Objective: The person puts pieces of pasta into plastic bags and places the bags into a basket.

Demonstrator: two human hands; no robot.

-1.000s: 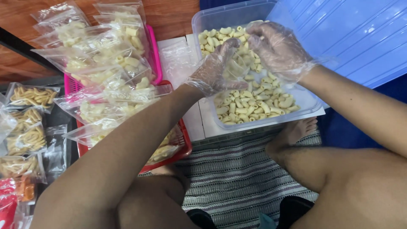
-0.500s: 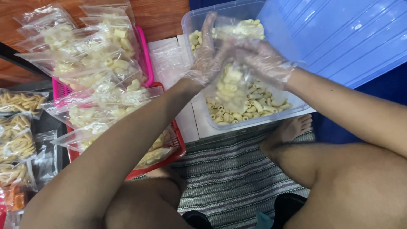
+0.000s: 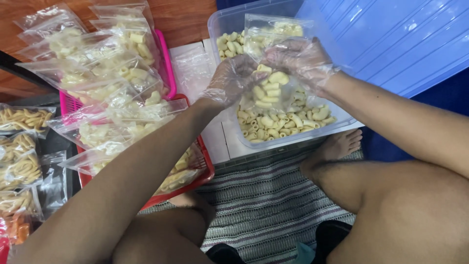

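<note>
A small clear plastic bag (image 3: 269, 58) partly filled with pale tube-shaped pasta pieces hangs over a clear plastic tub (image 3: 312, 134) that holds more of the same pasta (image 3: 278, 122). My left hand (image 3: 229, 80), in a thin clear glove, grips the bag's left side. My right hand (image 3: 298, 58), also gloved, holds the bag's right side near its top. Both hands are above the tub.
A pink basket (image 3: 166, 58) and a red basket (image 3: 207, 168) at left are piled with several filled clear bags (image 3: 107, 73). Bags of darker orange snacks (image 3: 22, 146) lie at far left. A blue lid (image 3: 391, 39) leans at upper right. A striped mat (image 3: 268, 200) lies below.
Both hands rose out of the loose pasta in the tub and now hold a partly filled bag up over it. The view shifted slightly.
</note>
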